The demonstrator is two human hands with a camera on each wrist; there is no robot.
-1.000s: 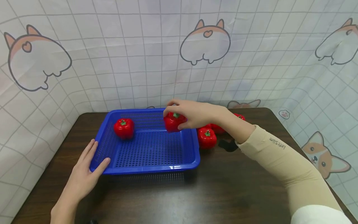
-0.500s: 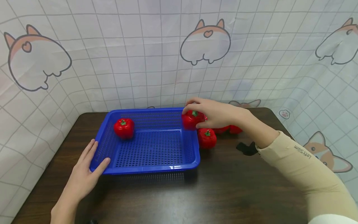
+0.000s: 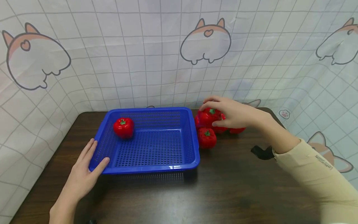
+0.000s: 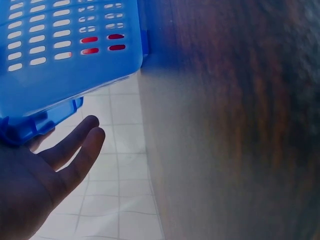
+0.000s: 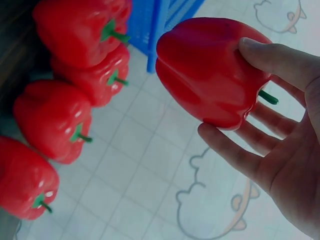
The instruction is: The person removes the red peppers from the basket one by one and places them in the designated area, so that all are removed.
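Note:
My right hand (image 3: 233, 112) grips a shiny red bell pepper (image 5: 212, 70) with a green stem, thumb on one side and fingertips on the other. In the right wrist view the pepper hangs above several more red bell peppers (image 5: 55, 120). My left hand (image 3: 81, 175) rests at the front left corner of a blue plastic basket (image 3: 139, 170), fingers along its left rim and thumb near the front rim. In the left wrist view its fingers stretch out, straight, beside the basket wall (image 4: 65, 80). One red bell pepper (image 3: 124, 128) sits inside the basket, at the back left.
The uncarried peppers stand bunched on the dark wooden table (image 3: 167, 199), just right of the basket; the nearest pepper (image 3: 207, 138) is beside its right wall. A patterned white cloth (image 3: 134, 62) rises behind the table. Something black (image 3: 262, 152) shows below the right cuff.
My right hand has carried the pepper rightward, from above the basket's right part, past its rim, to over the other peppers. My left hand has stayed at the basket corner.

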